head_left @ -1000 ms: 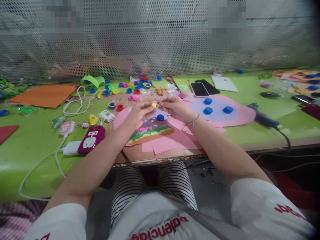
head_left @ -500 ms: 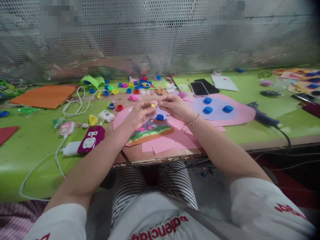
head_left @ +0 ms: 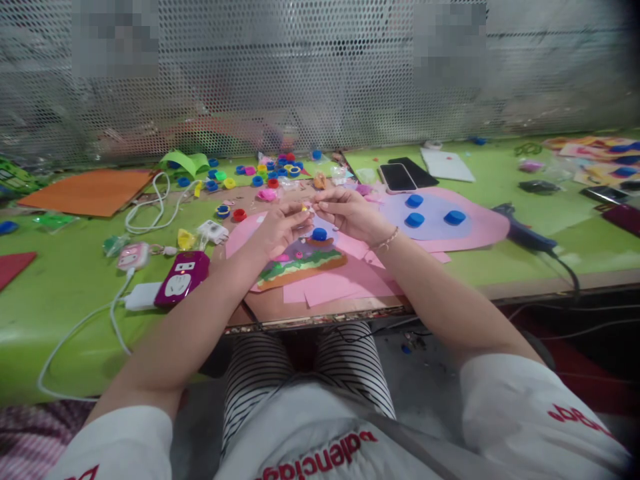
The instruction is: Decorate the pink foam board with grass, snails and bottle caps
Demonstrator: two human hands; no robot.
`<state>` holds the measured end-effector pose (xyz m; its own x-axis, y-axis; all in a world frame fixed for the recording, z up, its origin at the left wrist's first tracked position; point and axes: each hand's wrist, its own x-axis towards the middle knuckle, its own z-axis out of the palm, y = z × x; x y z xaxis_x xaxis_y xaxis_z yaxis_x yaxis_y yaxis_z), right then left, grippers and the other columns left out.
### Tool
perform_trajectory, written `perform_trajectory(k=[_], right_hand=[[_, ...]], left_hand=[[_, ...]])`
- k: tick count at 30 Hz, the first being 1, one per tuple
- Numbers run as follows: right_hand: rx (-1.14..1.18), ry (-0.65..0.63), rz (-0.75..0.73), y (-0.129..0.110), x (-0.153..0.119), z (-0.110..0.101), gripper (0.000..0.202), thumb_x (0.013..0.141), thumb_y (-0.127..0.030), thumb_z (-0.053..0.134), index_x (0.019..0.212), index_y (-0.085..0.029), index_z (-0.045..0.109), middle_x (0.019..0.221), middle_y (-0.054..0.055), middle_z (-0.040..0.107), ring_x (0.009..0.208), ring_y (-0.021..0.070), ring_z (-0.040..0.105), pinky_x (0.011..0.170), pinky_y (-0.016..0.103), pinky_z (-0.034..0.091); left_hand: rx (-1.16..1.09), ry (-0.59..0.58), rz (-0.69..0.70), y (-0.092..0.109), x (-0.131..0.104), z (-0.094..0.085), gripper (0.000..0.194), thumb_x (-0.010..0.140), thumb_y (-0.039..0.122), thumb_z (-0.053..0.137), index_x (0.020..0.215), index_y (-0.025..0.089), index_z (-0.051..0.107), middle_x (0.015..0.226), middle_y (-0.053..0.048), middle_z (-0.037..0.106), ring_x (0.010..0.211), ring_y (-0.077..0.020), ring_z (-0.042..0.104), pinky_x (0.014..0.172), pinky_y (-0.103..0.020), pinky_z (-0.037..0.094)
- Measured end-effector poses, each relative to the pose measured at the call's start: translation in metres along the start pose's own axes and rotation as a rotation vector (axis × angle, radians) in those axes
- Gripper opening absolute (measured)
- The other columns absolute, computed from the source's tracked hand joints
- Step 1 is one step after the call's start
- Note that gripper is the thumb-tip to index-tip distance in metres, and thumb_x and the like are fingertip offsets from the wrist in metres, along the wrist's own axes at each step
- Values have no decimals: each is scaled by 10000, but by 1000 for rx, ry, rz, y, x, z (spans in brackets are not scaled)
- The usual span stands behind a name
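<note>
The left hand (head_left: pixel 283 230) pinches a tiny yellow piece (head_left: pixel 305 209) between thumb and fingertips, above the decorated pink paper (head_left: pixel 305 268). The right hand (head_left: pixel 349 212) has its thumb and fingertips drawn together just beside the piece; whether they touch it cannot be told. Under the hands, smooth clay-like layers of green and orange spread over the paper, with a round blue cap (head_left: pixel 319 234) on top. The fingers partly hide the paper's upper part, and the piece's shape is too small to make out.
</note>
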<state>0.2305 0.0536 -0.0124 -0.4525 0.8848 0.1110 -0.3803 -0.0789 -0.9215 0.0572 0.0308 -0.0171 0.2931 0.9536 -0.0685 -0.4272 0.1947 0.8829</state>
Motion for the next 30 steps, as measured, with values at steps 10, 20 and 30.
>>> perform_trajectory(k=[10, 20, 30], right_hand=[[-79, 27, -38, 3, 2, 0, 240, 586, -226, 827, 750, -170, 662, 683, -39, 656, 635, 47, 620, 624, 135, 528], [-13, 35, 20, 1, 1, -3, 243, 648, -189, 786, 875, -160, 706, 860, 21, 713, 778, 73, 664, 727, 152, 550], [-34, 57, 29, 3, 4, -6, 232, 609, -175, 808, 808, -184, 688, 778, -20, 700, 713, 57, 659, 651, 127, 545]], left_hand=[[1, -27, -35, -1, -1, -1, 54, 765, 134, 656, 813, 143, 633, 707, -13, 670, 587, -78, 619, 651, -229, 526], [-9, -31, -39, -1, -1, -1, 27, 785, 132, 628, 809, 141, 636, 710, -17, 674, 589, -74, 610, 649, -220, 529], [0, -27, -26, -1, 0, -3, 45, 767, 138, 657, 804, 136, 631, 718, -20, 672, 601, -76, 617, 672, -228, 533]])
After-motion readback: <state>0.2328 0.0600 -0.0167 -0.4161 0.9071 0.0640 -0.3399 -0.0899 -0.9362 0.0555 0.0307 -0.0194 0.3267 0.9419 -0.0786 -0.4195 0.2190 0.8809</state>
